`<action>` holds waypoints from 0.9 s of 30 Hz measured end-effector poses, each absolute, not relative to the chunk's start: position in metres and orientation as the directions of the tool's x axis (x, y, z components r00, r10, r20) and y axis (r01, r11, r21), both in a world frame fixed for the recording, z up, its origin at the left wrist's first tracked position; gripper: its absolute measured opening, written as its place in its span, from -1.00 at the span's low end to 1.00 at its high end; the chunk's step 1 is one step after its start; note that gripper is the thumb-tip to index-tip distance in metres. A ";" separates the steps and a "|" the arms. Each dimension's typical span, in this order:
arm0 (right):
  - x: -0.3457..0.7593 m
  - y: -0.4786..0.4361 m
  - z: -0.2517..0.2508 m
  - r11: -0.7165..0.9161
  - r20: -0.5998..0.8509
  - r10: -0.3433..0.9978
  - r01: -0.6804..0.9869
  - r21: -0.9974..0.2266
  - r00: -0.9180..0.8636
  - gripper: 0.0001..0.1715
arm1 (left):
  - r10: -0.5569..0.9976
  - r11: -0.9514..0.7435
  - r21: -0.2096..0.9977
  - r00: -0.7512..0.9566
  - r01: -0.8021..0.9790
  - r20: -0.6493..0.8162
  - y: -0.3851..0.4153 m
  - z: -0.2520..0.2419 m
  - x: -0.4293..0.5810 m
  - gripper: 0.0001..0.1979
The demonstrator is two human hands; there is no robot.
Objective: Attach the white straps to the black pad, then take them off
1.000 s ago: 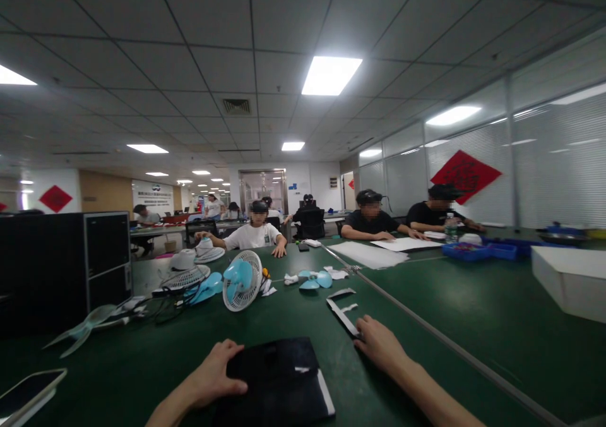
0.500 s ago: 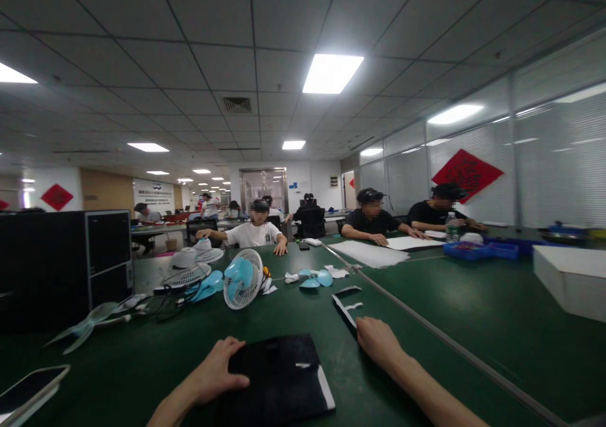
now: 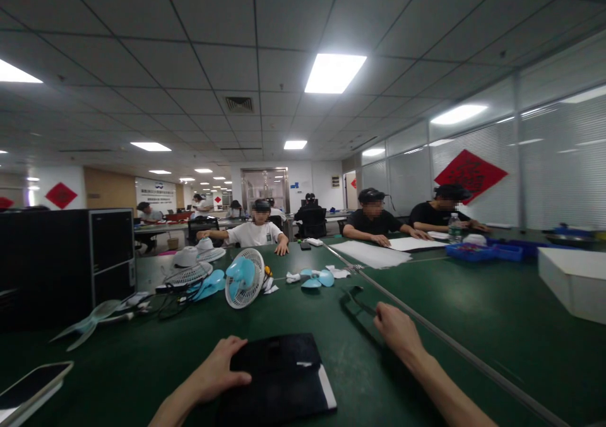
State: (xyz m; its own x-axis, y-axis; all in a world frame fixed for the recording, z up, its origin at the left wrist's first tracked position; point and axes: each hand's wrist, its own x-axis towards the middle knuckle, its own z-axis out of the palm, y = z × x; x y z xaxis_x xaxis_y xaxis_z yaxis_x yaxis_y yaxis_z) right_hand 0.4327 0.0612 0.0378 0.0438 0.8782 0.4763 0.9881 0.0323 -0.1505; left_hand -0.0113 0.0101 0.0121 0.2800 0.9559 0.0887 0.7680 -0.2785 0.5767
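A black flat rectangular panel (image 3: 279,373) with a white strip along its right edge lies on the green tabletop in front of me. My left hand (image 3: 213,370) grips its left side, thumb across the top face and fingers at the far left corner. To the right of the panel, my right hand (image 3: 400,335) is closed around the near end of a thin, dark, angled frame piece (image 3: 358,302). The piece is blurred and stretches away from my fist, just above or on the table; I cannot tell which.
A blue fan head in a white grille (image 3: 245,278), blue fan blades (image 3: 316,280) and cables lie beyond. A computer tower (image 3: 111,250) and a phone (image 3: 33,386) are at left. A metal strip (image 3: 440,335) crosses the table; a white box (image 3: 568,278) stands right. Other people sit opposite.
My right hand has moved right and slightly up with the frame piece, which has tilted and now looks dark rather than shiny. My left hand and the panel have barely moved.
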 end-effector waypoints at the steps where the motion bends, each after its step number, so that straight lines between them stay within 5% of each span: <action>1: 0.438 0.062 0.040 0.021 0.511 0.857 0.984 -0.176 0.073 -0.80 | 0.957 -0.276 0.580 0.277 0.766 0.090 0.011 0.011 -0.012 -0.14; 10: 0.431 0.052 0.047 0.371 0.720 0.679 0.780 -0.504 0.143 -0.66 | 0.958 -0.281 0.593 0.256 0.755 0.128 0.013 0.009 -0.009 -0.17; 17: 0.394 0.032 0.065 0.540 0.622 0.780 0.423 -0.727 0.073 -0.62 | 0.964 -0.263 0.599 0.223 0.756 0.142 0.017 0.006 -0.008 -0.19; 21: 0.375 0.025 0.073 0.551 0.536 0.834 0.220 -0.805 -0.130 -0.64 | 0.945 -0.290 0.652 0.102 0.700 0.310 0.027 0.009 -0.012 -0.33; 24: 0.358 0.021 0.075 0.513 0.475 0.837 0.086 -0.854 -0.271 -0.65 | 0.886 -0.352 0.730 -0.042 0.586 0.461 0.030 0.022 -0.015 -0.36; 27: 0.341 0.016 0.078 0.438 0.401 0.843 0.024 -0.899 -0.359 -0.64 | 0.900 -0.388 0.841 -0.044 0.378 0.434 0.021 0.040 -0.015 -0.30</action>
State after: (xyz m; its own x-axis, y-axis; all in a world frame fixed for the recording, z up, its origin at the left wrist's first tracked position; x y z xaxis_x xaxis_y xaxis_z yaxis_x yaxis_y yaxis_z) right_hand 0.3414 0.0160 0.0781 -0.3587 0.8428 0.4012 0.0240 0.4380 -0.8987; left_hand -0.0153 0.0209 0.0398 -0.0438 0.8996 0.4345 0.3784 -0.3875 0.8406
